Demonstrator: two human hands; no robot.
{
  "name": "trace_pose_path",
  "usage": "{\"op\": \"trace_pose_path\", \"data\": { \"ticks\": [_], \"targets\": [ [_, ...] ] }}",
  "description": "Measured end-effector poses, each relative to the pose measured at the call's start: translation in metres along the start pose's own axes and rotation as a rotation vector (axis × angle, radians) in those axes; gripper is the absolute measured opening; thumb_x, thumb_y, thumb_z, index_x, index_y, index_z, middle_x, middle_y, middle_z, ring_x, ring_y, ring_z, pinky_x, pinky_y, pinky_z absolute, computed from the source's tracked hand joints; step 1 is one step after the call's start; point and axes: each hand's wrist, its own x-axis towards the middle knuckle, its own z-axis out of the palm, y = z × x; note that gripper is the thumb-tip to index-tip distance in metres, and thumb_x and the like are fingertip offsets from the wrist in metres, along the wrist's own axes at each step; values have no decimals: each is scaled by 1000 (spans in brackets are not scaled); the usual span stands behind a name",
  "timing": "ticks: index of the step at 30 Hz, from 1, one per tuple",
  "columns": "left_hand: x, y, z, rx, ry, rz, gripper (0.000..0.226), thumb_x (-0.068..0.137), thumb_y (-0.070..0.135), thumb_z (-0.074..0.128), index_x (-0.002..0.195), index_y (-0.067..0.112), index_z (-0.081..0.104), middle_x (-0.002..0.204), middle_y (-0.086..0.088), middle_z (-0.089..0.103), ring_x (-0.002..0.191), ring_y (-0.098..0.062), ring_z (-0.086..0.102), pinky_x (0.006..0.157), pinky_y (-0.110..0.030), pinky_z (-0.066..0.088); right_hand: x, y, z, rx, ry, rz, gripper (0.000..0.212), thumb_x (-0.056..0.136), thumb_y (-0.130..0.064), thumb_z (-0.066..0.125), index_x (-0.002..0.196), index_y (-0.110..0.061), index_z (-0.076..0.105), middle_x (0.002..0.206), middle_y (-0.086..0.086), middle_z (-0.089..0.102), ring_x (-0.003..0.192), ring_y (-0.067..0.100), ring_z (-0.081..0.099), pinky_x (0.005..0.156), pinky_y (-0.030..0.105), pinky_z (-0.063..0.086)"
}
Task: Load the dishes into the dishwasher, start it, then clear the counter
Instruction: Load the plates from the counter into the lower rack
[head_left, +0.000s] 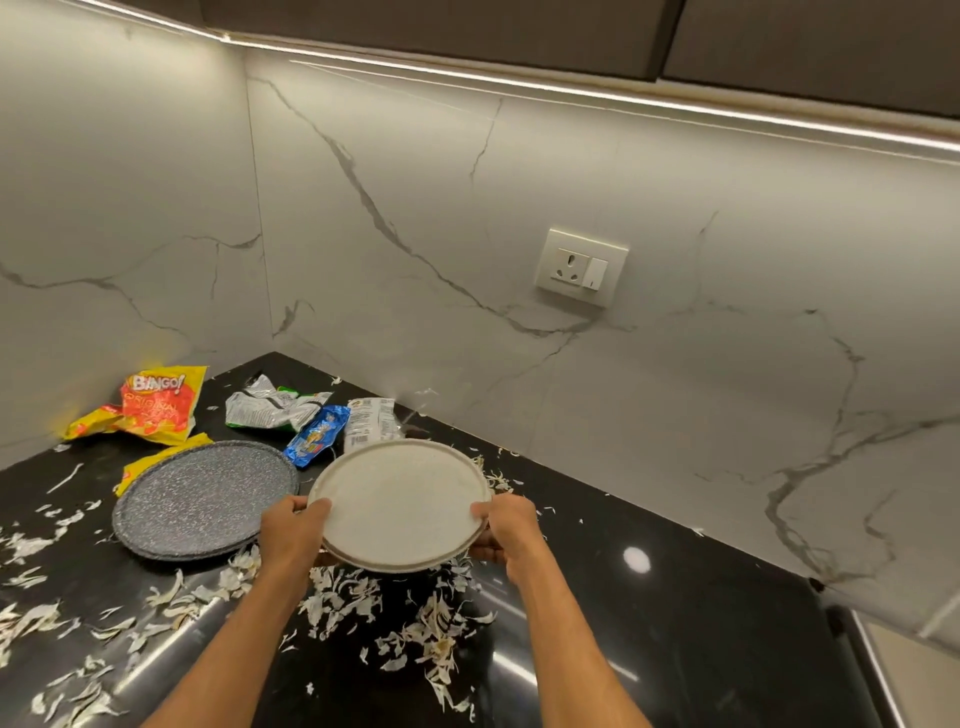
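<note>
Marble wall (571, 182) rose beyond my hands, behind a black counter (675, 649). A grey plate (197, 499) lay on the counter just left of my left hand (291, 535). I held the white plate (400, 504) by opposite rims, left hand clasping one side and right hand (511, 525) the other, thumbs on top. Crumpled wrappers (156, 405) sat beyond my grip, and pale peels (337, 597) lay scattered beneath it.

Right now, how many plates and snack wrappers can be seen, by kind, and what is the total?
Plates: 2 (white plate held by left hand and right hand; grey plate on the counter)
Wrappers: 5 (Bingo bag, green wrapper, blue wrapper, white packet, yellow scrap partly behind the grey plate)
Total: 7
</note>
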Motion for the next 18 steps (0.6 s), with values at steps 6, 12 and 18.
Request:
{"op": "trace_pose_path", "data": {
  "ticks": [6, 12, 18],
  "targets": [
    [-23, 0, -2, 14, -14, 35, 9, 90, 10, 61, 91, 2, 59, 91, -21, 63, 73, -32, 62, 54, -32, 49, -30, 13, -19, -73, 45, -30, 17, 90, -3, 59, 107, -1, 58, 97, 17, 70, 65, 23, 68, 50, 29, 56],
    [-60, 1, -6, 5, -57, 43, 13, 88, 15, 66, 85, 4, 59, 90, -18, 65, 77, -32, 64, 48, -30, 47, -56, 29, -41, -90, 89, -72, 12, 88, -1, 63, 100, 0, 62, 94, 15, 71, 69, 22, 72, 50, 27, 54],
    [-104, -10, -33, 35, -68, 61, 10, 85, 13, 70, 87, 6, 63, 90, -17, 68, 73, -30, 67, 54, -35, 54, -93, 62, -47, -81, 96, -109, 11, 85, 1, 64, 96, 3, 64, 95, 21, 70, 83, 32, 72, 63, 42, 62]
  ]
}}
